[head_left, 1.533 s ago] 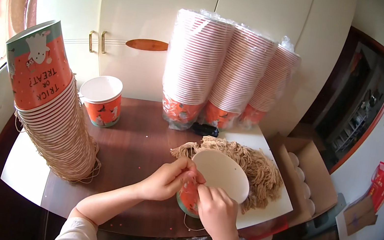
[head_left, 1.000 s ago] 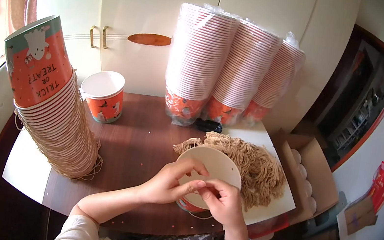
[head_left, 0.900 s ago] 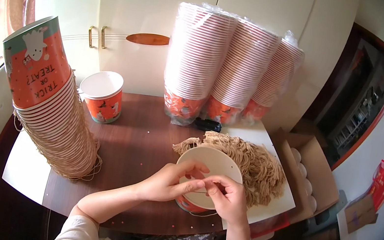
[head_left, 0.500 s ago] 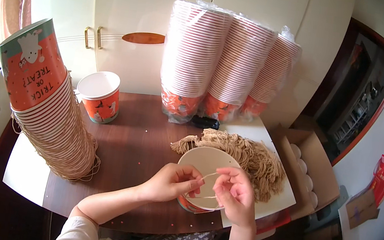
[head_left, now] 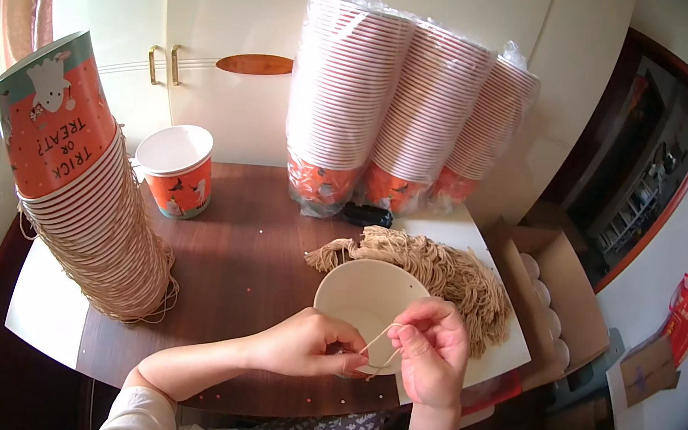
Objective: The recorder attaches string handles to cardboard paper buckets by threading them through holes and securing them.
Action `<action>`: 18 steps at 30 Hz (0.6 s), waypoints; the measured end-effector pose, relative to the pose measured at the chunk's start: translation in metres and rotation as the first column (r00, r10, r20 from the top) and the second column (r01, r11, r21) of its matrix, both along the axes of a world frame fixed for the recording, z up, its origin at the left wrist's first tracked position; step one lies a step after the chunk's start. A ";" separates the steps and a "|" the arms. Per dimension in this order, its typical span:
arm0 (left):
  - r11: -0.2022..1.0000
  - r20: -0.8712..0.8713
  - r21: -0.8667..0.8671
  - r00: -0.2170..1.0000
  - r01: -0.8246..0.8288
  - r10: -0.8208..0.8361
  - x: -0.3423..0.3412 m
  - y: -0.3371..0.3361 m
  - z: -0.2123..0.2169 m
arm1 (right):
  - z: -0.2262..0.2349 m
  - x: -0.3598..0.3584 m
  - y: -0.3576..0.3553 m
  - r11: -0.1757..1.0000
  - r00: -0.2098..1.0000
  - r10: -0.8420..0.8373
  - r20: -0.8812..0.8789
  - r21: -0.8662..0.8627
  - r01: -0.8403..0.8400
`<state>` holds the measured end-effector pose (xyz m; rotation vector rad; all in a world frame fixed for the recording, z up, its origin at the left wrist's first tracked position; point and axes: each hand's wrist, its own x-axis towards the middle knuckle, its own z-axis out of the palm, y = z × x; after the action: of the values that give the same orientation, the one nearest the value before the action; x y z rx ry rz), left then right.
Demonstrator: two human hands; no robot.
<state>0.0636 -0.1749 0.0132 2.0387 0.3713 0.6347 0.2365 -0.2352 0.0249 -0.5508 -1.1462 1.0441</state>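
A paper cup (head_left: 363, 298) with a cream inside stands open side up at the table's near edge. My left hand (head_left: 308, 345) pinches one end of a short tan string (head_left: 379, 340) at the cup's near rim. My right hand (head_left: 428, 352) grips the other end of that string just right of the rim. Behind the cup lies a heap of tan strings (head_left: 434, 268) on a white sheet (head_left: 500, 363).
A leaning stack of orange printed cups (head_left: 80, 193) stands at the left. A single orange cup (head_left: 177, 170) sits behind it. Three wrapped cup stacks (head_left: 404, 108) line the back. An open cardboard box (head_left: 553, 304) is at the right, and the wooden table (head_left: 239, 262) lies between.
The cup was tilted in both hands; it now stands upright on the table, and my hands have come to its near rim with a string between them.
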 end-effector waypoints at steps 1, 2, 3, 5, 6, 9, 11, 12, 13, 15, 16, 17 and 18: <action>1.000 -0.009 -0.012 1.000 -0.013 0.013 0.000 0.001 -0.002 | 0.001 0.001 0.000 1.000 1.000 -0.024 -0.020 0.008 0.024; 1.000 -0.009 -0.012 1.000 -0.015 0.015 -0.001 0.003 -0.002 | 0.001 0.001 0.002 0.999 0.998 -0.045 -0.042 0.016 0.045; 0.994 0.002 -0.109 1.000 0.010 -0.009 -0.002 0.004 -0.003 | 0.003 0.002 0.004 0.994 0.995 -0.096 -0.037 0.039 0.097; 0.963 0.009 -0.262 0.998 0.057 -0.056 -0.005 0.008 -0.002 | 0.004 0.013 0.006 0.997 0.997 -0.065 -0.040 0.033 0.067; 0.964 0.011 -0.261 0.998 0.057 -0.056 -0.007 0.011 -0.002 | 0.006 0.017 0.005 0.997 0.996 -0.074 -0.053 -0.006 0.074; 0.927 0.002 -0.358 0.992 0.115 -0.122 -0.009 0.018 -0.002 | 0.009 0.038 -0.001 0.967 0.877 -0.208 0.432 -0.046 0.252; 0.917 0.019 -0.378 0.991 0.126 -0.129 -0.009 0.023 -0.006 | 0.018 0.041 -0.008 0.905 0.435 -0.328 0.838 0.146 0.400; 0.906 0.034 -0.399 0.990 0.138 -0.136 -0.009 0.025 -0.008 | 0.018 0.039 -0.013 0.880 0.248 -0.295 0.923 0.161 0.448; 0.907 0.034 -0.400 0.991 0.135 -0.132 -0.010 0.026 -0.009 | 0.017 0.035 -0.016 0.841 0.003 -0.413 0.911 0.380 0.384; 0.921 0.010 -0.369 0.992 0.122 -0.128 -0.009 0.026 -0.009 | 0.014 0.022 -0.022 0.796 -0.157 -0.487 0.859 0.510 0.327; 0.921 0.012 -0.368 0.991 0.126 -0.130 -0.008 0.025 -0.008 | 0.015 0.014 -0.023 0.827 -0.021 -0.487 0.873 0.468 0.312; 0.924 -0.009 -0.364 0.991 0.118 -0.130 -0.009 0.026 -0.008 | 0.014 0.008 -0.023 0.880 0.112 -0.430 0.896 0.388 0.274; 0.927 -0.030 -0.360 0.991 0.111 -0.130 -0.009 0.026 -0.008 | 0.013 0.003 -0.025 0.885 0.106 -0.439 0.892 0.409 0.221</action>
<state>0.0544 -0.1490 0.0054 1.7154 0.3605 0.4036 0.2390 -0.2600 0.0384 -1.4019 -2.0941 -0.0194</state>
